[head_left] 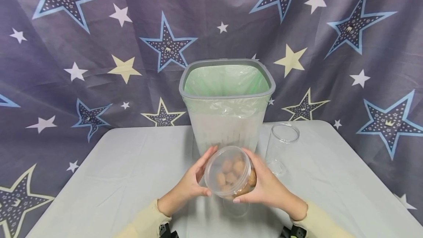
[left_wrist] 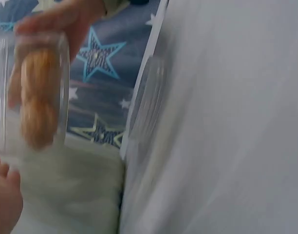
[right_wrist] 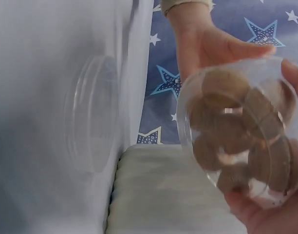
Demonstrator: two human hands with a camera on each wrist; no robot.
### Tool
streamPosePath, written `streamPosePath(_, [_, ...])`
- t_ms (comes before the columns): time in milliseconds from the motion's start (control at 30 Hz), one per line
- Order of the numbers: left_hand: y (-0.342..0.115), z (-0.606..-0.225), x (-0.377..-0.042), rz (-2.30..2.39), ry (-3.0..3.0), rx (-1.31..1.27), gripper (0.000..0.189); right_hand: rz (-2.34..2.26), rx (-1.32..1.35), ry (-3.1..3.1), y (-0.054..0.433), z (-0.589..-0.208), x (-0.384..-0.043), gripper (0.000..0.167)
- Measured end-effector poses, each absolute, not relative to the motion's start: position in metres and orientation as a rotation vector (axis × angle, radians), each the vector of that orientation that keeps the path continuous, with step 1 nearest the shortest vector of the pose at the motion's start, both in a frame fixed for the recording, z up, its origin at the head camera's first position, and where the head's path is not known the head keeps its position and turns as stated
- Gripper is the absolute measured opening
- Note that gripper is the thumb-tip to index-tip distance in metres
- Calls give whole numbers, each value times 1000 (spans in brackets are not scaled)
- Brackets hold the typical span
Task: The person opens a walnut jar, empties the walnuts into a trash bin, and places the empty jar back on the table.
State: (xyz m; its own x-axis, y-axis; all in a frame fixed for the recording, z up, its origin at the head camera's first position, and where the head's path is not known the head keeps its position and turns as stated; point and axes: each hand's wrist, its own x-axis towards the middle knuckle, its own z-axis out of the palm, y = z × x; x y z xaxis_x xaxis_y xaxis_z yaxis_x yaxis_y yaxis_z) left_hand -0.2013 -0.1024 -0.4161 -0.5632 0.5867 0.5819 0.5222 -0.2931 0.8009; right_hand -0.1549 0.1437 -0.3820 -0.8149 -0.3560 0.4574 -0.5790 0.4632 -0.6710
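A clear round plastic jar [head_left: 228, 172] partly filled with walnuts [head_left: 232, 173] is held up in front of the bin, tilted, with its round end toward the head camera. My right hand [head_left: 269, 184] grips it from the right side, fingers behind and thumb at the lower front. My left hand [head_left: 190, 183] is at the jar's left, fingers and thumb spread about its rim without curling round it. Through the wall, the left wrist view shows walnuts [left_wrist: 39, 100]. Below the jar a clear round lid [right_wrist: 93, 114] lies on the table.
Behind the jar stands a pale waste bin [head_left: 228, 127] with a grey rim and a thin green-tinted liner [head_left: 224, 80]. To its right is a tall clear container [head_left: 282, 150]. A grey-white cloth covers the table [head_left: 132, 179], and a star-patterned curtain [head_left: 99, 47] hangs behind.
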Motion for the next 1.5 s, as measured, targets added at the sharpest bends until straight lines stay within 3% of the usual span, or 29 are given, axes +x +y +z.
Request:
streamPosePath(167, [-108, -411, -206, 1847, 1790, 1595, 118, 1331, 915, -2513, 149, -380, -152, 117])
streamPosePath(767, [-109, -399, -200, 1550, 1805, 1742, 126, 1416, 1296, -2482, 157, -380, -156, 112])
streamPosePath(1500, [-105, -398, -196, 1636, 1873, 1735, 120, 1385, 1246, -2503, 158, -377, -157, 110])
